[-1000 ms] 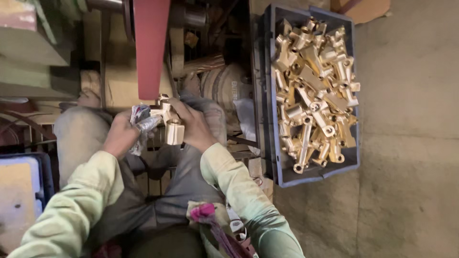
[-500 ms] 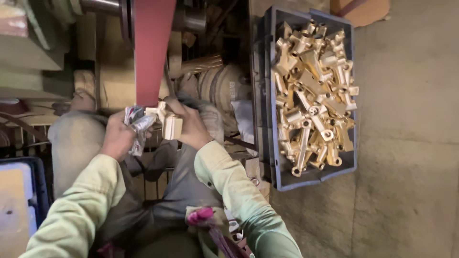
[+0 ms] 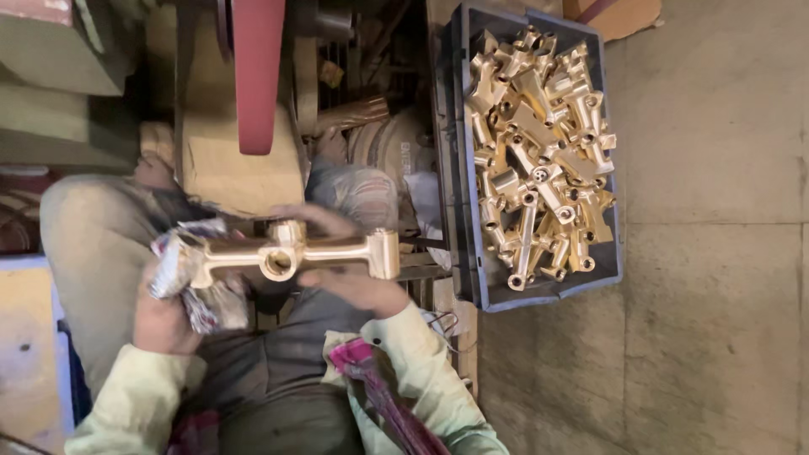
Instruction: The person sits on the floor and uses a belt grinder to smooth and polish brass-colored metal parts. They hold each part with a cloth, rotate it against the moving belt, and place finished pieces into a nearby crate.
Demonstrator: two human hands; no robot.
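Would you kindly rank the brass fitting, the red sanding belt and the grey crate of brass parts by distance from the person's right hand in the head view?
1. Brass fitting: held in the right hand, across the lap.
2. Red sanding belt: above, to the left.
3. Grey crate of brass parts: to the right, on the floor. Its near corner is about as close as the belt, so 2 and 3 are a close call.

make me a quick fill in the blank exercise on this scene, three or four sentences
1. Both hands hold one long brass fitting, and it lies ____ across the lap.
2. The left hand grips its end through a crumpled ____.
3. The right hand supports the fitting from ____.
4. The dark crate on the person's right is full of ____ fittings, and the red belt hangs above the hands.

Missing words: horizontally; cloth; underneath; brass
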